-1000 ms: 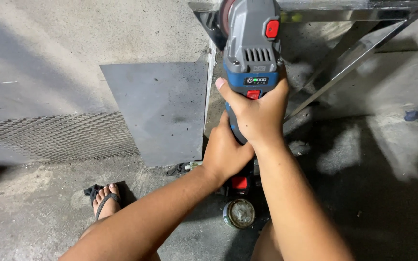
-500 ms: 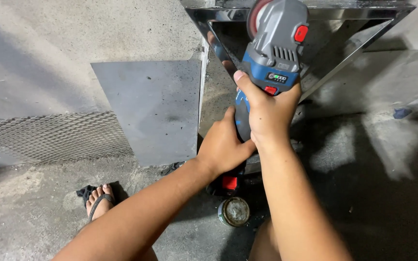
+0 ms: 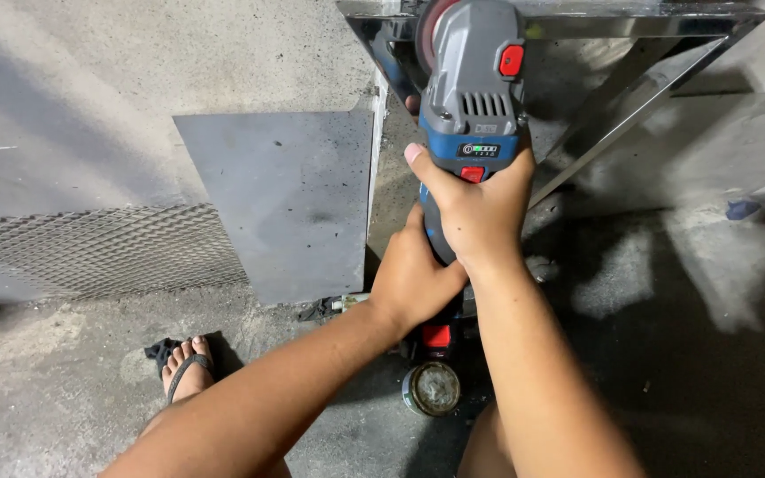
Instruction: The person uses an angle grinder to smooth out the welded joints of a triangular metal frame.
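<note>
**Grinder held to a steel frame**

Both hands gripped the grinder (image 3: 471,115): the right hand (image 3: 480,208) wrapped its body, the left hand (image 3: 413,279) clasped the handle below. Its disc met the shiny metal frame (image 3: 648,75). Grinding seemed underway; steady pressure was needed.

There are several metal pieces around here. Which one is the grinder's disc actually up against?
The shiny steel frame at the top, under the angle grinder. The dull grey flat sheet and the mesh panel lie left, untouched.

Concrete floor (image 3: 73,416): steel plate (image 3: 289,199), tin can (image 3: 432,389).
</note>
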